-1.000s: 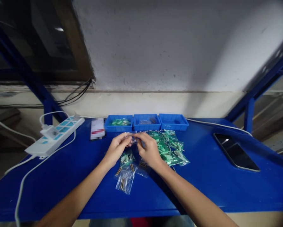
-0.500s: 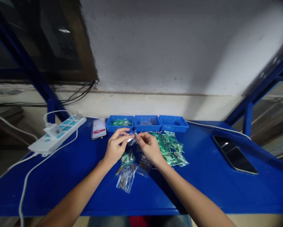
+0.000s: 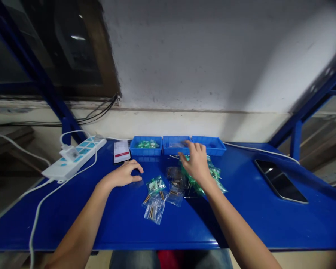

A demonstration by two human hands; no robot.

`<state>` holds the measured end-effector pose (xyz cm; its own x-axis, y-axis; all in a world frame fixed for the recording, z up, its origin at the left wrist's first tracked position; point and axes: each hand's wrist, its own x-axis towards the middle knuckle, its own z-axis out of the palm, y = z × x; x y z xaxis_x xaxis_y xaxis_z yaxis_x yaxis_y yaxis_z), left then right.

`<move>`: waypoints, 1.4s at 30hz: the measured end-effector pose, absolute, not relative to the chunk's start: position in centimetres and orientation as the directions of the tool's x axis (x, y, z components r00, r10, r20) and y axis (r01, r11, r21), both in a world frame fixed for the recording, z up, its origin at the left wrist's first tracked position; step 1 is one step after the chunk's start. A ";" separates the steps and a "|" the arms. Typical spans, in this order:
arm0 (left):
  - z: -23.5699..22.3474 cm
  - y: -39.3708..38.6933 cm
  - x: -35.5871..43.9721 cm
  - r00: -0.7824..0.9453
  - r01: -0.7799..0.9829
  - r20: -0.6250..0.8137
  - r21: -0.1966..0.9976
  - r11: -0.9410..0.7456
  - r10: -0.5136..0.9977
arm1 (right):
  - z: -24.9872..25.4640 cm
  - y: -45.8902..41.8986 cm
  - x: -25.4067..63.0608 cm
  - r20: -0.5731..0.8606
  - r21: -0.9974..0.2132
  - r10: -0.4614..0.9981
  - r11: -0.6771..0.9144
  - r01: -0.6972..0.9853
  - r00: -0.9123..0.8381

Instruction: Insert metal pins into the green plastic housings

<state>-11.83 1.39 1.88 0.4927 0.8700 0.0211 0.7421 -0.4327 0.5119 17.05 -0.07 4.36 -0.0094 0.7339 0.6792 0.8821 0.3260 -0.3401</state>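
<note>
My left hand (image 3: 123, 174) hovers over the blue table with fingers curved and apart, holding nothing. To its right lie a small green bag (image 3: 156, 185) of white pieces and clear plastic bags (image 3: 154, 213) with brass-coloured pins. My right hand (image 3: 197, 162) is above a pile of green bags (image 3: 220, 185), its fingers spread and the tips by the middle blue bin (image 3: 176, 151). Nothing shows between those fingers. A blurred clear bag seems to lie in that bin. More clear bags (image 3: 176, 183) with dark pins sit left of the green pile.
The left blue bin (image 3: 145, 152) holds green bags; a right blue bin (image 3: 216, 151) stands beside the middle one. A phone (image 3: 121, 151) with a lit screen lies at the back left, near a white power strip (image 3: 72, 158). A dark phone (image 3: 280, 181) lies on the right.
Both hands were together on a small clear bag and have parted. My left hand moved left and opened; my right hand moved right toward the bins, and the bag has left both hands.
</note>
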 end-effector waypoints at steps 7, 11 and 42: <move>1.1 1.1 -8.6 0.404 0.748 0.058 0.554 -0.366 0.913 | 1.9 -2.1 13.2 0.526 -0.417 0.828 0.448 0.791 -0.192; 1.5 0.7 -9.4 0.462 0.695 0.033 0.608 -0.384 0.886 | 1.6 -2.1 13.0 0.470 -0.472 0.859 0.439 0.765 -0.203; 1.7 -1.4 -3.5 0.142 0.151 0.156 0.973 -0.177 0.978 | 1.3 -1.9 12.0 0.208 -0.967 0.978 0.210 0.142 -0.029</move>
